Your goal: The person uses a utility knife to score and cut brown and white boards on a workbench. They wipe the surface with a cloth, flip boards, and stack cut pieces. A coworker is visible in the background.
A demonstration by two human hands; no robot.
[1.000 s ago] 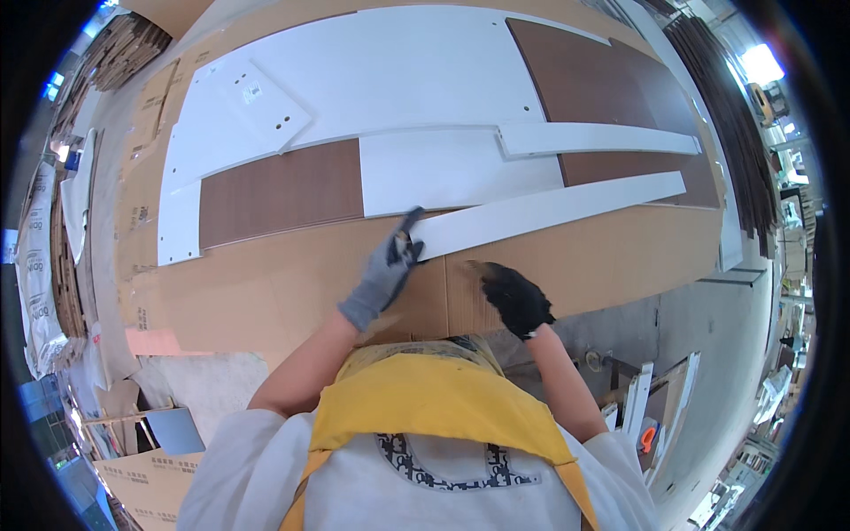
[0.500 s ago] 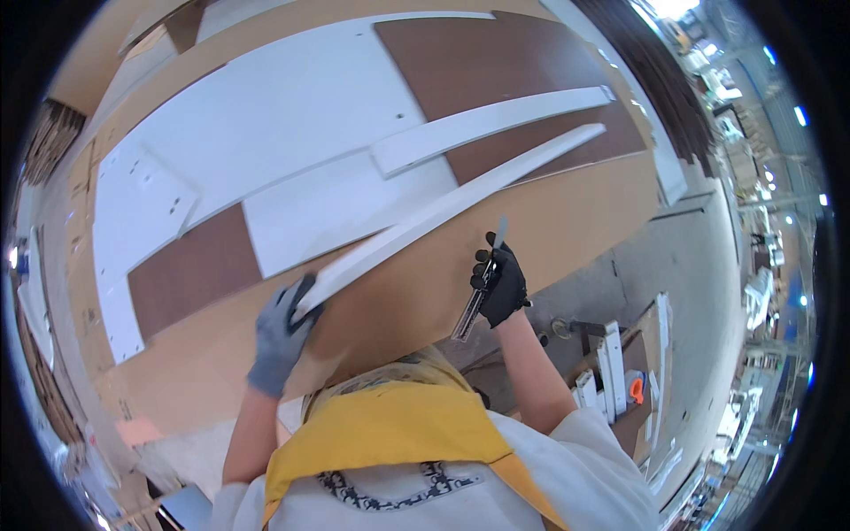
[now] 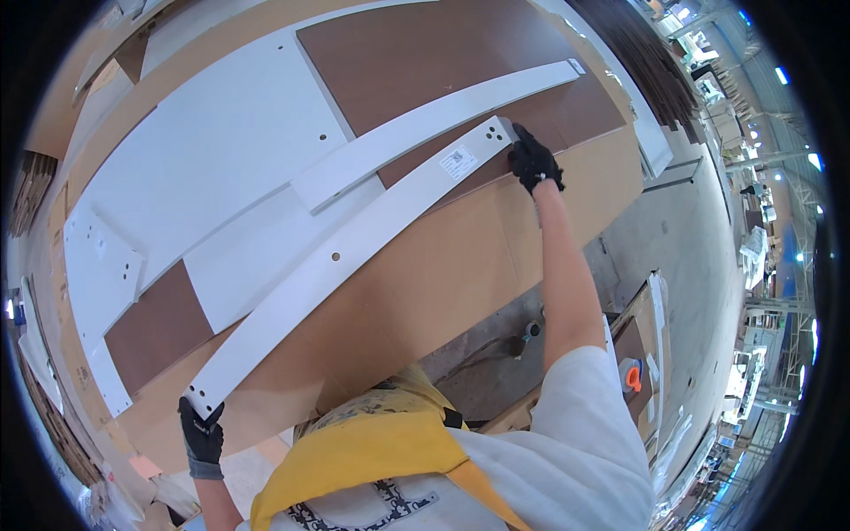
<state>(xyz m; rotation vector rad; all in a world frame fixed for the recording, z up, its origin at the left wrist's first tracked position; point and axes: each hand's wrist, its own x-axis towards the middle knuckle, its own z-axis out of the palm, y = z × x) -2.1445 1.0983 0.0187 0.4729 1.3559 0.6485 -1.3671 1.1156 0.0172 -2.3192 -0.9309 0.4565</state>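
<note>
A long white board (image 3: 354, 239) with drilled holes near both ends and a pale printed label (image 3: 459, 162) lies slantwise between my hands. My left hand (image 3: 202, 438), in a dark glove with a grey cuff, is closed around its lower left end. At the far right end my right hand (image 3: 535, 162), in a black glove, grips the board's edge with bent fingers. A thin greyish strip shows beside the right wrist; whether it is the knife seen earlier I cannot make out. Just beyond lies a second white strip (image 3: 434, 119), resting across brown and white panels.
Large white panels (image 3: 212, 133) and brown panels (image 3: 434, 49) cover the cardboard-topped table (image 3: 443, 274). A small white piece with holes (image 3: 104, 265) lies at the left. An orange-and-white tool (image 3: 630, 375) sits on a lower surface at right. Dark stacked boards (image 3: 633, 57) stand beyond the table.
The white board has turned to show its broad, labelled face. My right hand has moved from near the table's front edge to its far end; my left hand has moved left and nearer.
</note>
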